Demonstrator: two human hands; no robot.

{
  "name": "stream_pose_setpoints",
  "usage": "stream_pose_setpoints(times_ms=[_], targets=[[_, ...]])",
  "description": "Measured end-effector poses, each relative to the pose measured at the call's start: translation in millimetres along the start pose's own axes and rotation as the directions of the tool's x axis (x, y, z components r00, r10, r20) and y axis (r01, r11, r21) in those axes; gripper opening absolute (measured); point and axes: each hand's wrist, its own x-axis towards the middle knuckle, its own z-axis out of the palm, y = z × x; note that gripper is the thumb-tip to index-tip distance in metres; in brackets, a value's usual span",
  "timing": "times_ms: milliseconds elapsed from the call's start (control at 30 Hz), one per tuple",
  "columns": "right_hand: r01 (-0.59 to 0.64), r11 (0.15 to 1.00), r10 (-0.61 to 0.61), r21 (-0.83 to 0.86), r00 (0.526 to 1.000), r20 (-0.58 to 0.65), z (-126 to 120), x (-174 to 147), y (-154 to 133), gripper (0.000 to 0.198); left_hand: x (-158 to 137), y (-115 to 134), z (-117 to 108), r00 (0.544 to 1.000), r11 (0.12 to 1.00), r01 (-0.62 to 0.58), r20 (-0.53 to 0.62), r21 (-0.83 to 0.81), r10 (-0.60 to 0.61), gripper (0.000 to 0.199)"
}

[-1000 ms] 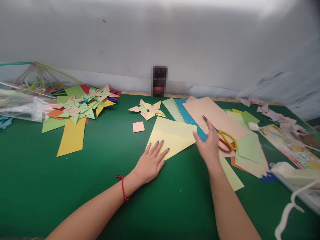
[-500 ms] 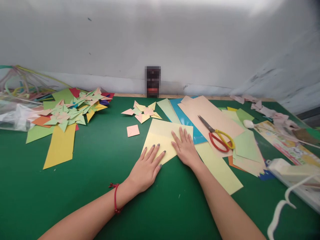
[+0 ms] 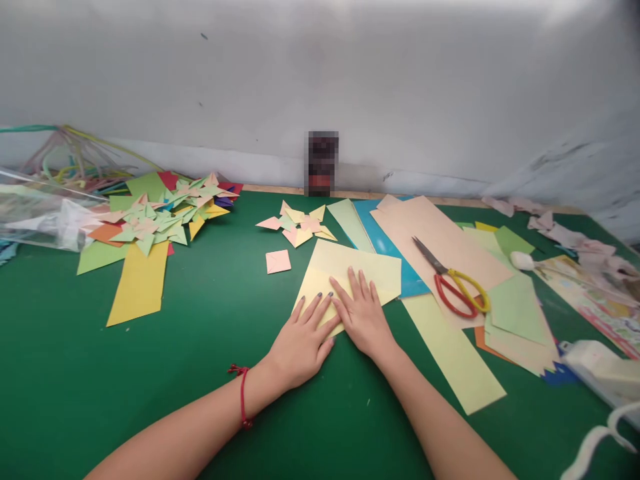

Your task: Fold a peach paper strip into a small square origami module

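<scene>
A pale yellow sheet of paper (image 3: 370, 267), folded over on itself, lies on the green table in front of me. My left hand (image 3: 303, 343) rests flat on its near left edge with the fingers spread. On the same paper, right of it, lies my right hand (image 3: 361, 313), fingers stretched out and its thumb side meeting the left fingertips. Part of the near edge is hidden beneath both hands. Just beyond the paper's left corner sits a small folded pink square (image 3: 278, 262). Farther back is a ring of pink, yellow and green folded paper pieces (image 3: 300, 225).
Scissors (image 3: 450, 280) with red and yellow handles lie on a large pink sheet (image 3: 440, 227) at the right. A yellow strip (image 3: 453, 353) and green sheets (image 3: 520, 307) are nearby. Folded paper stars (image 3: 155, 223) are heaped at the left, beside a clear plastic bag (image 3: 45, 213).
My right hand has slid left and nearer across the paper, up against my left hand. The left hand stays pressed on the near edge. The whole view has shifted slightly.
</scene>
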Motion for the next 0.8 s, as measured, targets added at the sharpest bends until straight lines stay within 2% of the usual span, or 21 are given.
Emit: stream_pose_setpoints(times_ms=[67, 200, 400, 500, 567, 633, 700, 800], targets=[[-0.046, 0.999, 0.046, 0.002, 0.999, -0.019, 1.8, -0.3, 2.6, 0.046, 0.4, -0.9, 1.7, 0.999, 0.999, 0.034, -0.013, -0.005, -0.034, 0.050], [-0.102, 0.995, 0.100, -0.023, 0.993, -0.069, 5.5, -2.3, 6.6, 0.046, 2.2, -0.2, 5.7, 0.982, 0.984, 0.180, -0.062, -0.006, -0.180, 0.056], [-0.096, 0.995, 0.092, -0.026, 0.990, -0.108, 8.3, -3.5, -0.3, 0.045, 3.6, 3.3, 7.0, 0.979, 0.981, 0.189, -0.090, 0.032, -0.185, 0.052], [-0.125, 0.992, 0.128, 0.031, 0.980, -0.155, 3.3, -3.7, 10.4, 0.050, 3.0, 2.5, 6.6, 0.979, 0.984, 0.173, -0.118, 0.043, -0.167, 0.049], [-0.203, 0.975, 0.219, 0.088, 0.940, -0.261, -4.6, -4.1, 29.0, 0.054, 2.4, 1.6, 5.8, 0.980, 0.986, 0.161, -0.124, 0.048, -0.154, 0.048], [-0.322, 0.929, 0.368, 0.184, 0.854, -0.367, -14.2, -4.6, 53.8, 0.055, 2.0, 1.1, 4.6, 0.981, 0.986, 0.157, -0.121, 0.053, -0.149, 0.047], [-0.424, 0.857, 0.505, 0.292, 0.805, -0.312, -22.8, -4.7, 77.7, 0.048, 1.8, 1.1, 3.6, 0.982, 0.986, 0.157, -0.114, 0.060, -0.150, 0.047], [-0.489, 0.687, 0.587, 0.538, 0.809, -0.014, -31.7, -4.2, 97.4, 0.043, 2.0, 1.4, 3.8, 0.983, 0.986, 0.152, -0.113, 0.067, -0.144, 0.047]])
